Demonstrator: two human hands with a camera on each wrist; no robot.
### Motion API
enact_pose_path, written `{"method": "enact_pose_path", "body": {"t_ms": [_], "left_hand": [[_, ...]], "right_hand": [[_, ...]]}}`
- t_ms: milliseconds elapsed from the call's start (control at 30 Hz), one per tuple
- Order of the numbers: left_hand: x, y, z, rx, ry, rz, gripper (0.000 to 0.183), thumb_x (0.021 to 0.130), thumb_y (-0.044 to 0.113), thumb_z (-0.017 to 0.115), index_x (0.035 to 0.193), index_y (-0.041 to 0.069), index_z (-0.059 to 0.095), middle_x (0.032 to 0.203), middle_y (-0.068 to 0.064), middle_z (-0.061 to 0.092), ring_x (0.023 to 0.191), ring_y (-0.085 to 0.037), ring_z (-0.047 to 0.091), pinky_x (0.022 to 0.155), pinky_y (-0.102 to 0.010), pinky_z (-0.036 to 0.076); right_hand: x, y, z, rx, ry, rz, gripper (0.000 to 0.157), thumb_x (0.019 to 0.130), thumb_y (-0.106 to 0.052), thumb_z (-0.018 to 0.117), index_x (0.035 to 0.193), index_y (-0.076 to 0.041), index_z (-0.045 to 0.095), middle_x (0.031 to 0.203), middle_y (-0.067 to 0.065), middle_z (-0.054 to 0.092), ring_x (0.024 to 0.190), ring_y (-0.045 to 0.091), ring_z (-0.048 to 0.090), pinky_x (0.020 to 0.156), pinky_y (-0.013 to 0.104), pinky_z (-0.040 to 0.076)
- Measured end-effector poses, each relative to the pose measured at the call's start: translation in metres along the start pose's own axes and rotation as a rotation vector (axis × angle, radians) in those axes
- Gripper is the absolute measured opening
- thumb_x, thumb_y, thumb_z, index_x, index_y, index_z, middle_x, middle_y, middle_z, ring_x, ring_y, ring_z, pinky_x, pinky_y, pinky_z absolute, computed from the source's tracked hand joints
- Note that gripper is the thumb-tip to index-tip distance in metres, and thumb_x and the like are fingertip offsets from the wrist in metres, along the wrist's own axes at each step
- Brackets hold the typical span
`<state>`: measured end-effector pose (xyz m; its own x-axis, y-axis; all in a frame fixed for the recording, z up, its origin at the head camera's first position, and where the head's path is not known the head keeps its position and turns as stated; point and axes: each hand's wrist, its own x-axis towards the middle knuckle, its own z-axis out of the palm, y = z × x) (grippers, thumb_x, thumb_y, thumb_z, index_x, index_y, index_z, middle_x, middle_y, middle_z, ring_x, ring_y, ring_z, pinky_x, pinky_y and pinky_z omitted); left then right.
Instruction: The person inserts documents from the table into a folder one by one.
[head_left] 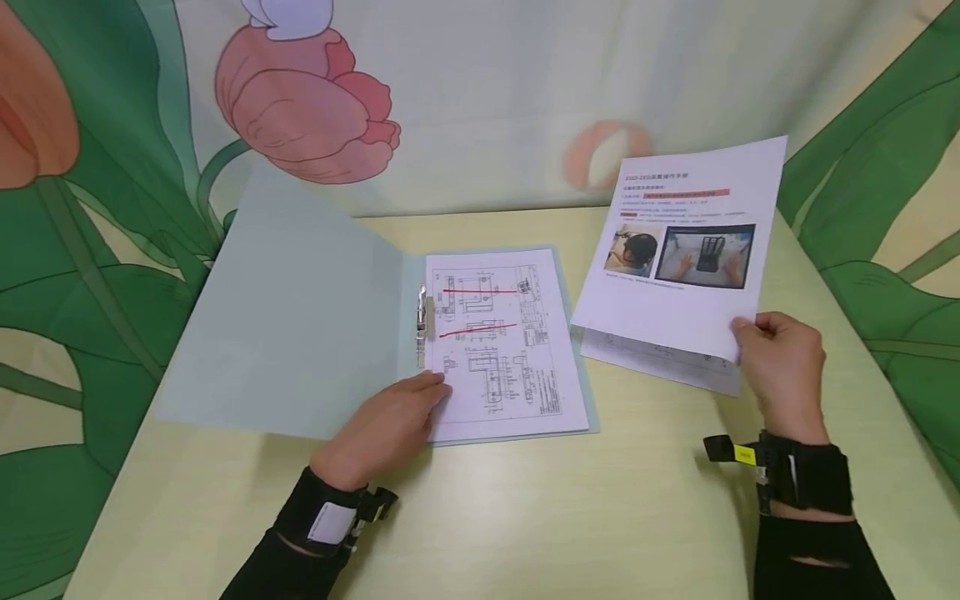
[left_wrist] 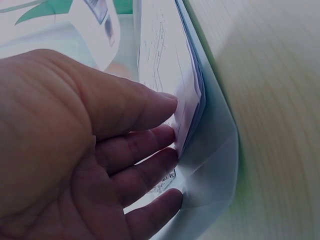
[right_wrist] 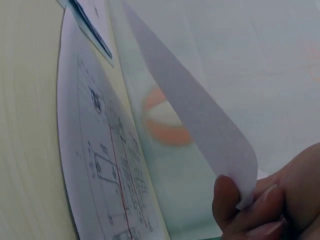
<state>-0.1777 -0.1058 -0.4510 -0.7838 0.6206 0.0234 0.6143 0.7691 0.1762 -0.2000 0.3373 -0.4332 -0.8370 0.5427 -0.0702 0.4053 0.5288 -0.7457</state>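
A pale blue folder (head_left: 292, 333) lies open on the table, its left cover raised at a slant. On its right side sits a stack of printed drawing sheets (head_left: 495, 292) with red lines, beside a metal clip (head_left: 422, 325). My left hand (head_left: 386, 425) rests at the stack's lower left corner, fingers loosely extended and fingertips at the paper edges in the left wrist view. With thumb and fingers, my right hand (head_left: 783, 362) pinches the lower right corner of a printed sheet (head_left: 675, 312) bearing two photos. Below that tilted sheet lies another drawing sheet (right_wrist: 100, 150).
The light wood table (head_left: 570, 517) stretches in front of the folder and papers. A curtain with printed flowers (head_left: 307, 108) hangs along the back edge, and green leaf prints (head_left: 900, 275) border the right side.
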Motion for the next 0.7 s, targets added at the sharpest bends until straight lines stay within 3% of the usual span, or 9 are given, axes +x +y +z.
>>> {"method": "enact_pose_path", "body": {"t_ms": [233,533,700], "left_hand": [[0.001,0.001,-0.001,0.009,-0.015,-0.010,0.035,0.091,0.008,0.061,0.125,0.000,0.061,0.131,-0.015,0.061,0.125,-0.026,0.052,0.102,-0.040,0.045],[0.002,0.001,-0.002,0.023,-0.033,-0.029,0.037,0.091,0.010,0.061,0.126,0.000,0.060,0.132,-0.014,0.060,0.125,-0.025,0.052,0.103,-0.039,0.045],[0.002,0.002,-0.002,0.034,-0.046,-0.045,0.038,0.091,0.012,0.063,0.127,0.001,0.060,0.132,-0.013,0.060,0.125,-0.025,0.052,0.103,-0.039,0.045]], "right_hand": [[-0.021,-0.012,0.025,0.126,-0.234,-0.111,0.045,0.098,-0.035,0.054,0.116,0.007,0.057,0.081,0.008,0.061,0.057,0.014,0.056,0.047,0.029,0.049],[-0.041,-0.026,0.053,0.186,-0.494,-0.184,0.035,0.097,-0.024,0.058,0.107,0.009,0.057,0.078,0.012,0.066,0.062,0.023,0.062,0.049,0.031,0.052],[-0.046,-0.027,0.064,0.114,-0.578,-0.167,0.034,0.096,-0.028,0.060,0.102,0.006,0.059,0.078,0.015,0.065,0.063,0.025,0.062,0.053,0.034,0.054]]}}
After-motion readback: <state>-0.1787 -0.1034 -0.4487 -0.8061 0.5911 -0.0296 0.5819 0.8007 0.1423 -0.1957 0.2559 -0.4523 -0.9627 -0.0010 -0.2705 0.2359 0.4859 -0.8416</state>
